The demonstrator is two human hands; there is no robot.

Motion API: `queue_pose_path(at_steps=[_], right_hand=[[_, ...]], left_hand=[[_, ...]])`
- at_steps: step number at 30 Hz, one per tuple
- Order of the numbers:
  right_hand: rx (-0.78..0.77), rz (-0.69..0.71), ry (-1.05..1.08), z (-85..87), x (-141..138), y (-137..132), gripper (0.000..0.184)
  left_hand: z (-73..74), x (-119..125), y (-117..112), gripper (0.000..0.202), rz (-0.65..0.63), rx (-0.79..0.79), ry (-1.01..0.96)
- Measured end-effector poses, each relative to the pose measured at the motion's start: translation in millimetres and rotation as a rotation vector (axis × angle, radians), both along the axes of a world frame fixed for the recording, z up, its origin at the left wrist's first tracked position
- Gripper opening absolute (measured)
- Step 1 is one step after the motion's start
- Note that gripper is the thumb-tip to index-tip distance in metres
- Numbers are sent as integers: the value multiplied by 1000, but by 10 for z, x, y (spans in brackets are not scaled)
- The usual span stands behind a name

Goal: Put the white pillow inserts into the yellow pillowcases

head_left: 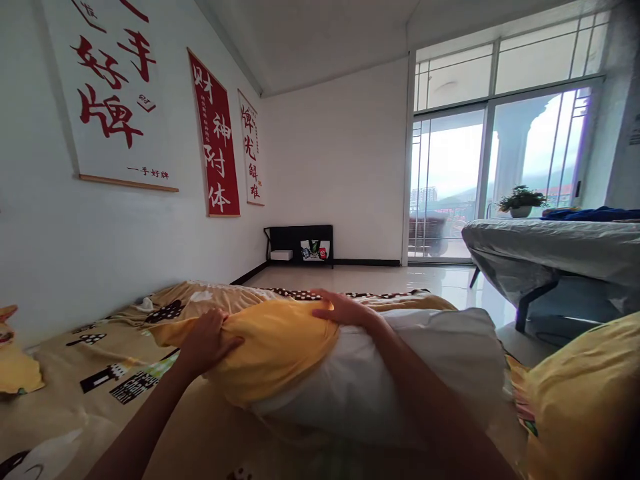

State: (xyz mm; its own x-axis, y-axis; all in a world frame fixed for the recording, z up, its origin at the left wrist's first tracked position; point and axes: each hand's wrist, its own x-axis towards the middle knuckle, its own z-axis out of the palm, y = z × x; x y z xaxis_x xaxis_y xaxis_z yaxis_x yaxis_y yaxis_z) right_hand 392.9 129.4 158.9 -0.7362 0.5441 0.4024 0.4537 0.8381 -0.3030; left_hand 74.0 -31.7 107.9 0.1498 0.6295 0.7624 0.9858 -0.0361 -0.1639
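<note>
A white pillow (445, 337) lies across the bed, its left end inside a yellow pillowcase (280, 343). My left hand (206, 341) is closed on the pillowcase near its far left end, thumb lying along the fabric. At the pillowcase's open edge, my right hand (345, 309) grips the cloth on the far side, where yellow meets white. The right part of the pillow is bare, and my right forearm passes over it. Fabric hides some of my fingertips.
Beneath is a tan patterned bedspread (125, 373). Another yellow pillow (585, 393) lies at the right, and a yellow printed item (17, 357) at the left. Beyond the bed are a covered table (560, 247), a low black stand (300, 237) and sliding glass doors (450, 180).
</note>
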Motion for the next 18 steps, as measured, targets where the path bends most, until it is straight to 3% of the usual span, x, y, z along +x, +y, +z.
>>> queue_pose_path(at_steps=[2, 5, 10, 13, 15, 18], right_hand=[[-112, 53, -103, -37, -32, 66, 42], [-111, 49, -61, -15, 45, 29, 37], [137, -86, 236, 391, 318, -184, 36], [220, 50, 347, 514, 420, -215, 32], [84, 154, 206, 423, 414, -161, 33], [-114, 163, -76, 155, 301, -29, 29]], left_hand=[[37, 6, -9, 48, 60, -120, -63], [219, 110, -67, 48, 131, -262, -123], [944, 447, -286, 46, 155, -182, -171], [1235, 542, -360, 46, 187, -97, -235], [1196, 497, -306, 44, 216, -105, -213], [884, 323, -146, 46, 210, -242, -179]])
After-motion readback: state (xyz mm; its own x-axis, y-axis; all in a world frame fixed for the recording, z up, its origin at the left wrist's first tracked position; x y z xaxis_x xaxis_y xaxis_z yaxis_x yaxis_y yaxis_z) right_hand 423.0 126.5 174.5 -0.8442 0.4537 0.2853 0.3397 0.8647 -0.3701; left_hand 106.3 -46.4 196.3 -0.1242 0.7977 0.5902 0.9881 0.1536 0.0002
